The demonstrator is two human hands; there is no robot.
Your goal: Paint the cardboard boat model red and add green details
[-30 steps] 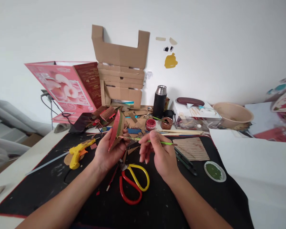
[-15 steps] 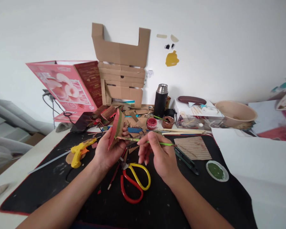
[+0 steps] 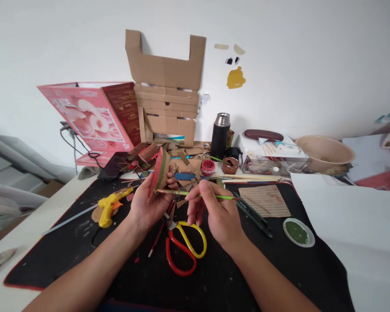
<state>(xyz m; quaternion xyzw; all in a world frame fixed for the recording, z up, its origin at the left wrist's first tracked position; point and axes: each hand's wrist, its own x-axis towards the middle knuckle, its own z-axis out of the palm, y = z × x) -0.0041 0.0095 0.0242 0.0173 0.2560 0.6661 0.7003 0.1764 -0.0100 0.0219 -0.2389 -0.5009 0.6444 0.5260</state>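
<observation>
My left hand is closed around a small cardboard piece, tilted up, with a red face and a green-painted edge strip. Between the thumb and fingers of my right hand is a thin green paintbrush. Its tip touches or nearly touches the lower edge of the cardboard piece. Below both hands lie scissors with one red and one yellow handle. Green paint sits in a round white lid to the right.
A yellow glue gun lies on the black mat at left. A utility knife and corrugated cardboard lie at right. Behind stand a black thermos, paint jars, cardboard scraps and a beige basin.
The brush tip has shifted slightly down and left along the lower edge of the cardboard piece. Both hands otherwise hold nearly the same pose; the view has moved a little.
</observation>
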